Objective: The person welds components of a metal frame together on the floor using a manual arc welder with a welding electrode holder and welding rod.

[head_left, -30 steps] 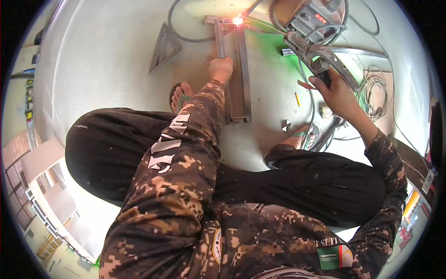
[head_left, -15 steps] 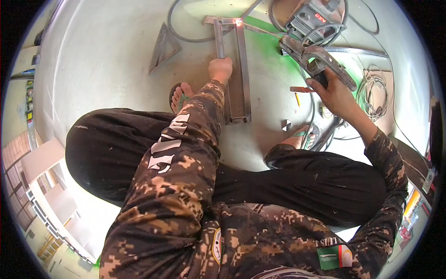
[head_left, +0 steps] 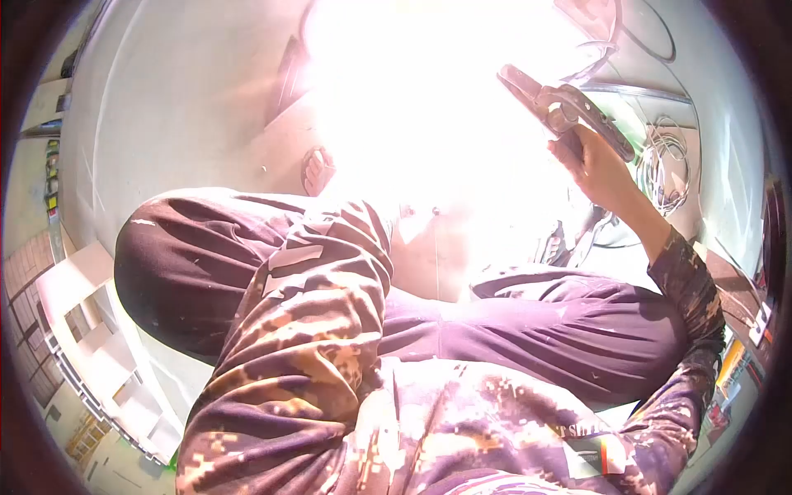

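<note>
My right hand (head_left: 601, 169) is closed round the handle of a welding electrode holder (head_left: 592, 115), whose clamp jaws point up and left. A huge white arc glare (head_left: 412, 99) fills the upper middle of the view. It swallows the electrode, the work and my left hand; only the camouflage sleeve (head_left: 330, 264) of my left arm shows, reaching up into the light. Inside the glare's lower edge a faint end of the metal frame (head_left: 421, 212) can be made out.
Left of the glare lies a triangular metal piece (head_left: 285, 87), partly washed out. My left foot (head_left: 316, 169) is below it. A coil of cable (head_left: 662, 165) and a metal bar (head_left: 639, 91) lie at the right. White shelving (head_left: 99, 330) stands at far left.
A small glow at the frame's top has flared into a blinding arc, hiding my left hand, most of the frame and the welding machine. My right hand and the holder stay nearly in place.
</note>
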{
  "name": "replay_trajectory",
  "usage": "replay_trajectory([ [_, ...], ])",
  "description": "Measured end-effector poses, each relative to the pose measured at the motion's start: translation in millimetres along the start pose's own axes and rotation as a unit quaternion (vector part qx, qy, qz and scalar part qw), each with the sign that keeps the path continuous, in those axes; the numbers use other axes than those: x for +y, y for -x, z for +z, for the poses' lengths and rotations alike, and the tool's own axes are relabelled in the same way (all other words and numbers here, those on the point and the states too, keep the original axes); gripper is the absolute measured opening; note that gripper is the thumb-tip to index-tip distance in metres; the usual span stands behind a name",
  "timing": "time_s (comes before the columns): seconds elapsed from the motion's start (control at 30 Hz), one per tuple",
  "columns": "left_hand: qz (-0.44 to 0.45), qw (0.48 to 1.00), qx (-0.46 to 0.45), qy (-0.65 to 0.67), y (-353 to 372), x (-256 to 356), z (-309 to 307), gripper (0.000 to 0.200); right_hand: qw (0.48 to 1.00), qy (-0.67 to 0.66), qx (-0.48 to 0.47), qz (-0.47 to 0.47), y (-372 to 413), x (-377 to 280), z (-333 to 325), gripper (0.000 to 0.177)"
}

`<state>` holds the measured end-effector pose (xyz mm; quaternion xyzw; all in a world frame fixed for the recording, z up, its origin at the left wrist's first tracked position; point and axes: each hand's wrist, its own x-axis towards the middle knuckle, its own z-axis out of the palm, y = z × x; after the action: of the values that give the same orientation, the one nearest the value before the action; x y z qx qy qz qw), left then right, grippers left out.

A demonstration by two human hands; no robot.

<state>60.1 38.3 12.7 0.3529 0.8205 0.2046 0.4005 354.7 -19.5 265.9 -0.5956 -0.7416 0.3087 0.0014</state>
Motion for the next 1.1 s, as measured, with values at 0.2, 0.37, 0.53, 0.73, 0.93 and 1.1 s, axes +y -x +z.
replay_trajectory([
  [0.2,-0.03,0.999,-0.029,-0.001,1,4,0,0.044,0.996,-0.084,0.009,0.008,-1,-1,4,0.039],
  [0.37,-0.045,0.997,-0.029,-0.05,0,7,-3,0.036,0.998,-0.056,0.013,0.007,0,-7,4,0.039],
  [0.53,-0.077,0.996,-0.044,-0.01,3,1,-2,0.037,0.989,-0.127,0.076,-0.029,0,55,31,0.041],
  [0.73,-0.058,0.998,-0.029,-0.008,5,-3,-2,0.037,0.998,-0.066,0.007,-0.012,-2,13,11,0.041],
  [0.93,-0.056,0.998,-0.027,-0.002,2,-3,3,0.037,0.996,-0.083,-0.007,-0.015,-2,9,6,0.038],
  [1.1,-0.068,0.997,-0.034,0.024,0,0,8,0.037,0.999,-0.017,0.049,-0.007,4,-3,7,0.037],
])
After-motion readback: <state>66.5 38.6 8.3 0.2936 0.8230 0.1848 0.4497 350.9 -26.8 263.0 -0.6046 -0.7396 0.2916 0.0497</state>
